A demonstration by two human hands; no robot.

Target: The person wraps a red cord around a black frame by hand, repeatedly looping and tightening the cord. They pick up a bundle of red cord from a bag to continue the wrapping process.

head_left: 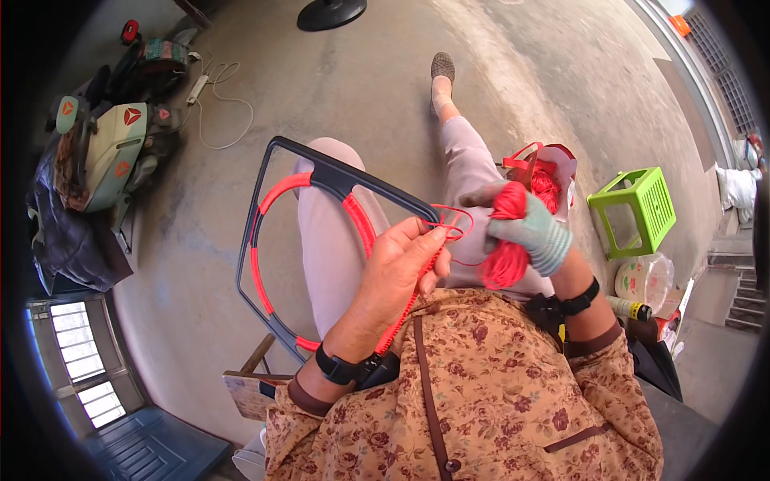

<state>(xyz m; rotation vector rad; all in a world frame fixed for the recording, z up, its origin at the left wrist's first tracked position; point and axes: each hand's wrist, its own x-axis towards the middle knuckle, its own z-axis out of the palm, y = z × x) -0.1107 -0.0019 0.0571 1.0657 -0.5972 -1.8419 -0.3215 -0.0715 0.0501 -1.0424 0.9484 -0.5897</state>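
Note:
A dark frame (365, 183) with an inner ring (258, 276) partly wrapped in red cord rests over my left thigh. My bare left hand (401, 260) is closed at the frame's corner, thumb and fingertips pinching a loop of red cord (455, 227) there. Tight red wrapping runs along the frame's side below that hand. My right hand (536, 234), in a pale green and grey glove, is wrapped round a bundle of red cord (506, 266) over my lap. A thin strand runs between the bundle and the frame's corner.
Beyond my right hand stands an open bag (565, 172) with more red cord (545, 188). Farther right are a green plastic stool (642, 210) and a clear container (648, 280). A scooter (112, 160) and a white power strip (196, 90) are at the left.

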